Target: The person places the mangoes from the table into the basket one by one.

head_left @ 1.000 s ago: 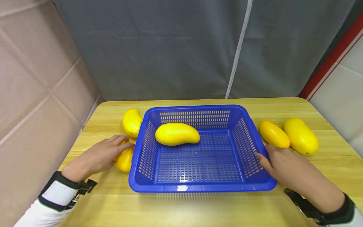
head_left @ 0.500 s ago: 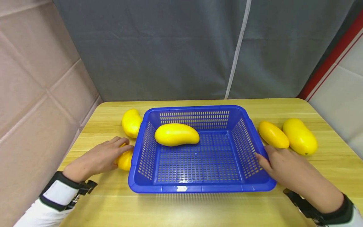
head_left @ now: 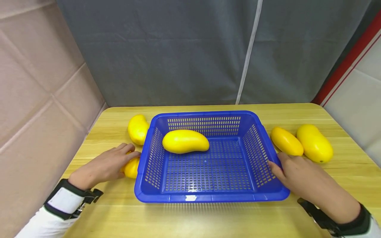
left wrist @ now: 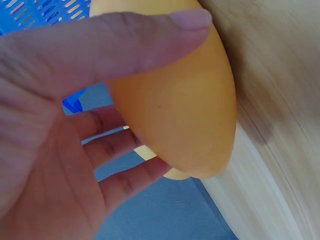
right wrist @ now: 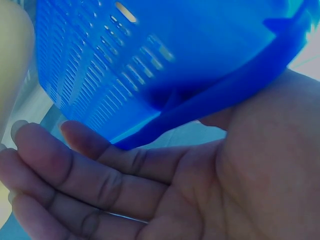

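In left hand [head_left: 104,165], mango [left wrist: 182,115] (yellow).

L hand [head_left: 105,163] holds yel mango [head_left: 131,168]; R hand [head_left: 300,173] grips blue bskt [head_left: 214,197], 2nd mango [head_left: 185,141] inside.

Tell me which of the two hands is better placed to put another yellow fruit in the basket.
Likely the left hand: it grips a yellow fruit just beside the basket, while the right hand holds the basket at its opposite side.
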### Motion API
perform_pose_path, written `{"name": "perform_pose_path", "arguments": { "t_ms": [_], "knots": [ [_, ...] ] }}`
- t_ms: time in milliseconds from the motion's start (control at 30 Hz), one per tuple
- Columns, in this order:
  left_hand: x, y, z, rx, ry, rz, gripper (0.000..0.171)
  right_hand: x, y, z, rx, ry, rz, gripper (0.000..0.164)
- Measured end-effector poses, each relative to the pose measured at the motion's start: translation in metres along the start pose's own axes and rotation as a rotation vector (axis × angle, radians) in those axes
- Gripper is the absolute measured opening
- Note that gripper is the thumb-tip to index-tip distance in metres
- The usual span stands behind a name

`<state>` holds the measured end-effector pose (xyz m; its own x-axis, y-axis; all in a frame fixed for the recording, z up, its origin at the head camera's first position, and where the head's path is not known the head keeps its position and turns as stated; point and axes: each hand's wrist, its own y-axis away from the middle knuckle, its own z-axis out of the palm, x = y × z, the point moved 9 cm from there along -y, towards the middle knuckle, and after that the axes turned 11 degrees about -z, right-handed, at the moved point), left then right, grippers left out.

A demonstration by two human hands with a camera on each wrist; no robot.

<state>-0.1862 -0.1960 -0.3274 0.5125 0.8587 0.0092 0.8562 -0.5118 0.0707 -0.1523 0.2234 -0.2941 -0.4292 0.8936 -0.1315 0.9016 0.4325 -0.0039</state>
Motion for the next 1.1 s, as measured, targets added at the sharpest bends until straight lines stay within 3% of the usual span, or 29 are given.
{"name": "perform_pose_path", "arguments": {
  "t_ms": [167, 367, 567, 933, 1100],
  "knots": [
    [-0.001, -0.001, 0.002, -0.015, 0.010, -0.001, 0.072, -0.001, 0.000, -0.001, 0.009, 0.005, -0.005, 0.031],
    [-0.002, -0.001, 0.001, 0.014, 0.014, 0.000, 0.067, -0.001, 0.000, -0.001, 0.007, 0.006, -0.004, 0.032],
    [-0.007, 0.002, -0.004, 0.016, 0.028, -0.051, 0.066, 0.000, -0.001, -0.001, -0.001, 0.010, 0.000, 0.033],
    [-0.028, 0.010, -0.040, 0.045, 0.021, -0.163, 0.064, 0.001, 0.000, 0.000, -0.026, -0.003, 0.016, 0.036],
    [-0.031, 0.011, -0.065, 0.119, 0.000, -0.145, 0.066, 0.002, 0.000, 0.001, -0.028, 0.003, 0.017, 0.038]
  ]
}}
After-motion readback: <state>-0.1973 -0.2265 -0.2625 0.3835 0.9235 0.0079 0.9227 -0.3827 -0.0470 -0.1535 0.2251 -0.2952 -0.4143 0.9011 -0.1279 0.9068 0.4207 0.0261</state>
